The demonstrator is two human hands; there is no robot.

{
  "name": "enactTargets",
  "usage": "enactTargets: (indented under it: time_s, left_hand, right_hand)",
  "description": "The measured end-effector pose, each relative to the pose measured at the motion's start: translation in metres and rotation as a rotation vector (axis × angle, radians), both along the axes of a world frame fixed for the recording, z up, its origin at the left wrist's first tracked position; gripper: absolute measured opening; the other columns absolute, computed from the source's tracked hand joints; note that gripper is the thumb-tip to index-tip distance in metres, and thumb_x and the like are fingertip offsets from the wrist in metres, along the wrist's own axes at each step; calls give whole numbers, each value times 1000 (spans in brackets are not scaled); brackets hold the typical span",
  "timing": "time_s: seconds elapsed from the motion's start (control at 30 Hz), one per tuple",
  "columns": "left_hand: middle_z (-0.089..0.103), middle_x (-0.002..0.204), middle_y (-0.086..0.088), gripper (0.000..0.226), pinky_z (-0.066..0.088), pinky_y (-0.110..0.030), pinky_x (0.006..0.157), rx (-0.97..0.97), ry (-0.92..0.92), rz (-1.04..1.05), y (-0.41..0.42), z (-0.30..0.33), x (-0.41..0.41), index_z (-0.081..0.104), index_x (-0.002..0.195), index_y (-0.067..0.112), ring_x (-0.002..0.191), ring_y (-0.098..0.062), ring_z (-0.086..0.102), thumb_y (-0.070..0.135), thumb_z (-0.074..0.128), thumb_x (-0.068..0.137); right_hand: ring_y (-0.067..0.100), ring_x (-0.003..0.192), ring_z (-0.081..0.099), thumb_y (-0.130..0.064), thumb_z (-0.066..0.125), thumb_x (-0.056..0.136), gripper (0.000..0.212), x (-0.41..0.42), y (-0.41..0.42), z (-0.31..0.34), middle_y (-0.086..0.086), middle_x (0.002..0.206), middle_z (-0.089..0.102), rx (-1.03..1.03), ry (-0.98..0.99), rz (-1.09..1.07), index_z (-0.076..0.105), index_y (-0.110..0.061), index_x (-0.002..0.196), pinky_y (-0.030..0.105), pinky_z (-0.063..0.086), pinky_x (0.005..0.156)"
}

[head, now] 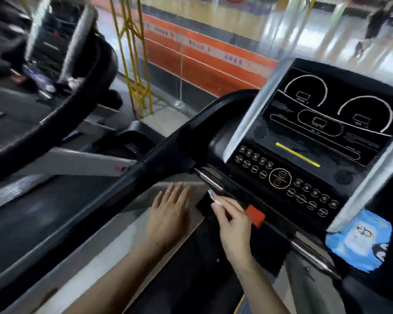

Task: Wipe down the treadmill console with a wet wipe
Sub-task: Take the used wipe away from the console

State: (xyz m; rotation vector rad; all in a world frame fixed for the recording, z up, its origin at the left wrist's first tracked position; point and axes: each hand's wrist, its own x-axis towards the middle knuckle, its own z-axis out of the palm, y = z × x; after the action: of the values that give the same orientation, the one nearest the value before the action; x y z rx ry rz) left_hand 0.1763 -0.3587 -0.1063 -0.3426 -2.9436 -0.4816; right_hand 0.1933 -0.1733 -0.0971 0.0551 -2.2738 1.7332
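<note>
A person stands at a treadmill, both hands low before its console (309,141). The left hand (169,214) is flat with straight fingers, holding nothing. The right hand (230,219) pinches a small white scrap (211,194) at its fingertips, too blurred to identify. A blue wet wipe pack (359,240) sits at the console's lower right corner, well apart from both hands. It looks soft, light and crinkly, best taken by its edges

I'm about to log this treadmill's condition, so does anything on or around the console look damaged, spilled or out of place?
No damage or spill shows. One oddity: a blue packet with penguin pictures sits tucked at the console's lower right corner, probably the wipe pack. The right hand pinches a small white scrap.
</note>
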Motion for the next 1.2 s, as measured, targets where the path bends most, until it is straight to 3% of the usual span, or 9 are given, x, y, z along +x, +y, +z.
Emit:
enactTargets:
  time_s: [0.1,0.27,0.4,0.5,0.57,0.7,0.87,1.03,1.2]
  left_hand:
    - [52,158,-8,73,45,-55,116,13,-10,149,-79,-8,44,47,151,17,149,-31,46,28,76,85]
    - [50,159,-7,66,40,-54,120,22,-17,414,-218,-12,142,51,153,17,151,-31,42,39,39,91]
    - [53,158,-6,63,42,-55,118,18,-54,586,-319,-27,229,52,151,19,149,-32,45,39,39,92]
    - [54,156,-6,61,45,-53,114,28,-80,705,-376,-39,291,46,151,20,147,-33,49,39,41,93]
    - [58,152,-8,61,48,-53,111,40,-120,787,-402,-45,324,44,149,21,143,-32,53,40,41,91]
    - [65,144,-7,60,53,-53,105,77,-183,978,-436,-59,381,61,141,18,137,-31,59,40,43,88]
    - [55,155,-8,60,49,-54,111,73,-220,1188,-466,-74,446,55,148,18,146,-32,50,37,53,91]
    - [51,159,-7,58,45,-54,115,105,-298,1288,-489,-89,484,48,152,21,150,-31,44,37,50,96]
    - [53,157,-4,56,45,-52,116,100,-332,1218,-530,-108,510,50,151,22,150,-30,44,35,56,96]
  right_hand:
    - [5,118,69,-5,68,101,28,13,-81,-1,-16,120,75,-5,34,142,78,-16,124,17,53,98]
    - [2,118,66,-10,67,103,34,63,-235,-8,-30,121,71,63,40,351,76,-37,121,20,51,100]
    - [2,114,68,-12,69,101,33,125,-354,-18,-26,114,74,-2,-36,516,75,-43,111,26,55,98]
    - [5,113,69,-14,71,100,32,174,-424,-18,-18,113,77,-48,-131,639,77,-45,108,15,53,93]
    - [4,112,70,-10,72,99,35,197,-461,-17,-20,112,77,-58,-132,726,78,-43,108,14,52,94]
    - [3,109,71,-6,72,98,27,224,-516,-25,-18,110,78,-26,-176,893,82,-26,112,10,49,92]
    - [0,107,70,-10,71,100,21,250,-577,-46,-10,113,78,20,-228,1096,82,-19,116,7,48,87]
    - [4,111,70,-18,71,100,19,278,-618,-80,-14,113,78,104,-285,1168,81,-23,115,29,57,95]
    - [3,104,71,-19,72,100,16,300,-655,-107,-13,107,78,181,-300,1163,81,-24,112,31,58,93]
